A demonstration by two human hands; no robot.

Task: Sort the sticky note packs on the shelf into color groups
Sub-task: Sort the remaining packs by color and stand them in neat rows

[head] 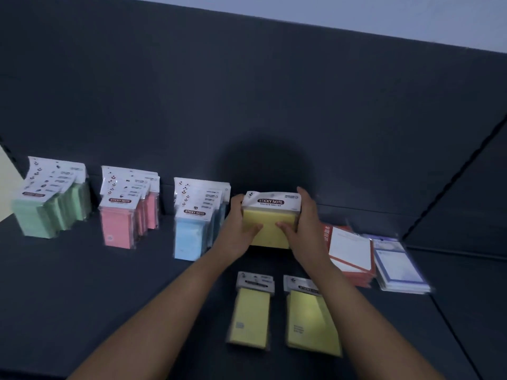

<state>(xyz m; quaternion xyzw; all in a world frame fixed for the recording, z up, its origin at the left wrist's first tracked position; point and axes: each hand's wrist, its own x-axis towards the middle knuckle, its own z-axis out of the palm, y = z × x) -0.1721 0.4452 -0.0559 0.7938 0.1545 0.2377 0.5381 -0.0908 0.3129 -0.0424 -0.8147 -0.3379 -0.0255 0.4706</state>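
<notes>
**On the dark shelf, a yellow stack is being squared up and could topple**

Beside the blue row, the person is gripping an upright stack of yellow sticky note packs in clear wrappers with white header cards (pixel 270 218). The left hand (pixel 238 229) is clasping the stack's left side and the right hand (pixel 301 226) its right side; the fingers of both are wrapping onto the back while the thumbs are pressing on the yellow front face, so the stack is being squeezed between the two hands.

Left of this stack, the standing row of pale blue packs (pixel 196 223) is sitting just beside the left hand's knuckles. Farther left, the pink packs (pixel 127 212) and then the mint green packs (pixel 50 201) are standing in their own rows. Nearer the person than the held stack, two loose yellow packs (pixel 251 308) are lying flat on the dark shelf surface (pixel 82 283), so the yellow group looks unfinished. To the stack's right, flat red-bordered pads (pixel 349 253) and blue-bordered pads (pixel 397 264) are lying partly overlapped.

The likely trouble: the wrappers look slick, so packs may slide apart or fan forward if the squeeze is eased unevenly. The left knuckles may also be nudging the blue row, which could fall like dominoes. A forearm sweeping back could drag the flat yellow packs.
</notes>
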